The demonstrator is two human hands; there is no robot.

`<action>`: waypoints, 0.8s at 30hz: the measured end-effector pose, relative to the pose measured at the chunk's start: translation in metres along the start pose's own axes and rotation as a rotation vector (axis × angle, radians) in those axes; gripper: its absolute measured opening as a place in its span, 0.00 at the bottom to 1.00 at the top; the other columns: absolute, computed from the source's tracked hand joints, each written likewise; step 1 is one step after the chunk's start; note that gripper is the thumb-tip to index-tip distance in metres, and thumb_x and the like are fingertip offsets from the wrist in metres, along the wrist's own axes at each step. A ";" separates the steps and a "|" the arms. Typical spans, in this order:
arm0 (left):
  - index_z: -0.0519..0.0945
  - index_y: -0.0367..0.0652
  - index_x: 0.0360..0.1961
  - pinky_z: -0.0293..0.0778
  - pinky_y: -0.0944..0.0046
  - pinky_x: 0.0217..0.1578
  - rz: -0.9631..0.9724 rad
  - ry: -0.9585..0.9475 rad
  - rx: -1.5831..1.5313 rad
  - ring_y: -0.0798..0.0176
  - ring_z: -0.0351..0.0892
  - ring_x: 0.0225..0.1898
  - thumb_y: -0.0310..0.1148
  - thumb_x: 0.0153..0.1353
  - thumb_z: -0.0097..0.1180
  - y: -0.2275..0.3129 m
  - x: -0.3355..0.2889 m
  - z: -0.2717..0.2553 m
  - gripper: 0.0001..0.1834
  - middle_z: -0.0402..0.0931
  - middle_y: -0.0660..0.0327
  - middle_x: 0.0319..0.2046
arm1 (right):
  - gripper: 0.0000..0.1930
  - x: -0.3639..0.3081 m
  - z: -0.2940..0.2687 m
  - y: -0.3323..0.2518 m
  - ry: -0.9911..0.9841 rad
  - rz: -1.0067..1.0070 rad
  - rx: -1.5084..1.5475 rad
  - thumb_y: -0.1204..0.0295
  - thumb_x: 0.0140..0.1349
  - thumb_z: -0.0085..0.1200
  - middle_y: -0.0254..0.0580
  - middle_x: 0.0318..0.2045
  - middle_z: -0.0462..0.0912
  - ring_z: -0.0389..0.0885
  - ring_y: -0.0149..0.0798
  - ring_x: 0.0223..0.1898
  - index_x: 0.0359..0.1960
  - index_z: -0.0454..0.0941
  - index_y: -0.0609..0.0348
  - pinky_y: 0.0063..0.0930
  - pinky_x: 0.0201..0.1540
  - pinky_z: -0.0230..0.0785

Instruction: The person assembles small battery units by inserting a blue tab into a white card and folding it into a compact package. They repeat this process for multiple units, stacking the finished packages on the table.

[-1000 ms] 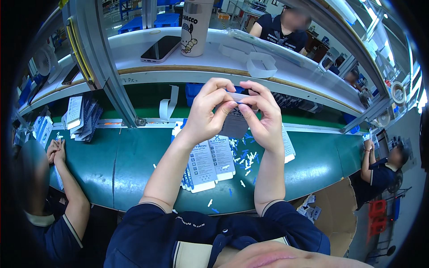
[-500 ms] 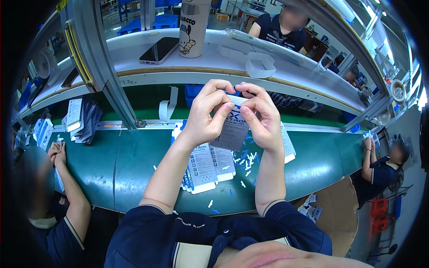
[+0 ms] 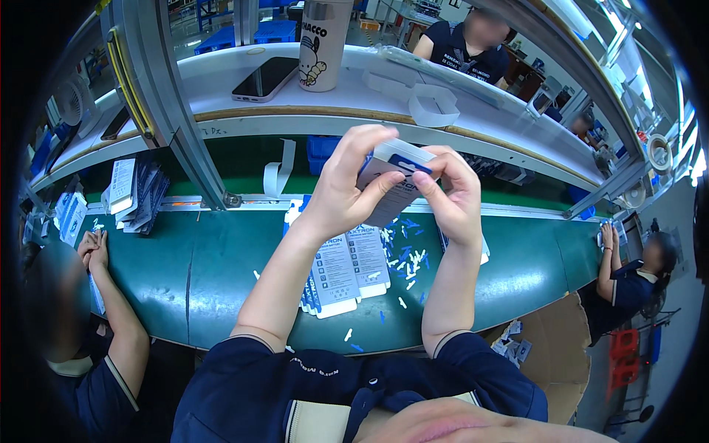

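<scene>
Above the bench, both my hands hold a slim grey, white and blue battery carton (image 3: 393, 199). My left hand (image 3: 341, 181) grips its left side, the thumb on the printed face and the fingers curled behind. On the other side, my right hand (image 3: 456, 196) pinches the upper right edge, thumb near the hang slot. The carton is tilted, and its white top edge faces up. Below it lie overlapping flat printed cartons (image 3: 340, 284). Small white and blue cut-out scraps (image 3: 410, 266) are scattered beside them. Another carton (image 3: 484, 249) is partly hidden by my right forearm.
A green work surface (image 3: 236, 273) runs across, under a white shelf (image 3: 221, 81) with a phone (image 3: 266, 79) and tumbler (image 3: 323, 48). Stacked cartons (image 3: 133, 193) lie left near a co-worker's hands (image 3: 94, 251). A cardboard box (image 3: 554, 347) stands at lower right. Other people work beyond.
The carton has risen and tipped, showing more of its top edge. My left fingers have moved up around its side, and my right hand has shifted slightly right.
</scene>
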State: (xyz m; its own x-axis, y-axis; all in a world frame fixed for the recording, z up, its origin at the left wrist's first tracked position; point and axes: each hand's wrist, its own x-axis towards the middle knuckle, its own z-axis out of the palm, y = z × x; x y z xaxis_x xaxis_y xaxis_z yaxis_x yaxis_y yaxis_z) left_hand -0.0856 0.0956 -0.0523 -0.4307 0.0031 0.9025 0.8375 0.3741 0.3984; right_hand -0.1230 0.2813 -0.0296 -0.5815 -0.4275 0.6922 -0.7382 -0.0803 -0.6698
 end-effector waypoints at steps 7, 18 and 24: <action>0.56 0.43 0.62 0.77 0.69 0.39 -0.215 0.044 -0.200 0.65 0.82 0.39 0.26 0.62 0.61 0.002 -0.008 0.007 0.32 0.79 0.53 0.37 | 0.09 -0.002 0.001 0.008 0.096 0.014 0.168 0.80 0.55 0.64 0.41 0.40 0.79 0.77 0.26 0.34 0.37 0.80 0.66 0.20 0.36 0.70; 0.60 0.40 0.54 0.79 0.71 0.34 -0.306 0.226 -0.427 0.65 0.84 0.35 0.27 0.64 0.59 0.007 -0.007 0.009 0.23 0.83 0.50 0.35 | 0.23 0.000 0.018 0.006 0.195 -0.085 0.325 0.83 0.56 0.63 0.43 0.40 0.83 0.82 0.30 0.38 0.52 0.69 0.60 0.20 0.39 0.74; 0.68 0.39 0.47 0.78 0.72 0.33 -0.206 0.259 -0.328 0.69 0.83 0.33 0.26 0.61 0.62 0.002 -0.011 0.011 0.17 0.82 0.56 0.33 | 0.12 -0.002 0.033 0.003 0.346 -0.046 0.263 0.81 0.57 0.64 0.37 0.34 0.82 0.79 0.24 0.33 0.39 0.74 0.63 0.16 0.36 0.72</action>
State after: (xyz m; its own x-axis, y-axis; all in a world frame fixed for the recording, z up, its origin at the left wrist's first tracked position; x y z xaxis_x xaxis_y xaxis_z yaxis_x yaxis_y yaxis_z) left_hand -0.0826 0.1066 -0.0634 -0.5361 -0.2881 0.7934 0.8232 0.0295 0.5670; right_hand -0.1126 0.2519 -0.0418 -0.6636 -0.0952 0.7420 -0.6796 -0.3379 -0.6511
